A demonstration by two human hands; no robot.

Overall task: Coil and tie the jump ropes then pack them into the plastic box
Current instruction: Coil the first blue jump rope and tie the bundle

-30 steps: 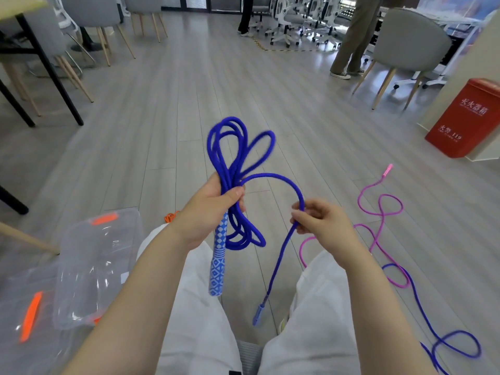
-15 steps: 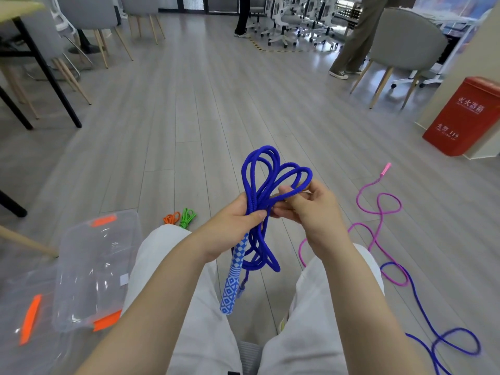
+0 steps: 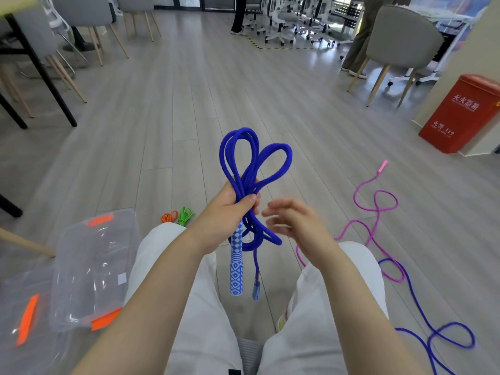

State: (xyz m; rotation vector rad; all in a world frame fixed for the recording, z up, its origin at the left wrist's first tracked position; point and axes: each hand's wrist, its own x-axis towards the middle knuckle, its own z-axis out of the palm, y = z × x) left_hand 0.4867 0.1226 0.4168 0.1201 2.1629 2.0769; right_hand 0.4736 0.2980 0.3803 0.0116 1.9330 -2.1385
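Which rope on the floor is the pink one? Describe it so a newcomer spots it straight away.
Start at the red box against the wall on the right, then look down the grey floor toward the person's right knee. The pink rope snakes loosely there, uncoiled, its small pink handle nearest the red box. The only other loose rope there, the purple rope, lies closer to the camera.

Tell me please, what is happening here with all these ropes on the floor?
A seated person is bundling a blue jump rope. The left hand grips the coiled loops, and the patterned handle hangs below it. The right hand is open beside the coil and holds nothing. The coil is not tied yet. A pink rope and another blue rope lie loose on the floor. The clear plastic box waits at the person's left.
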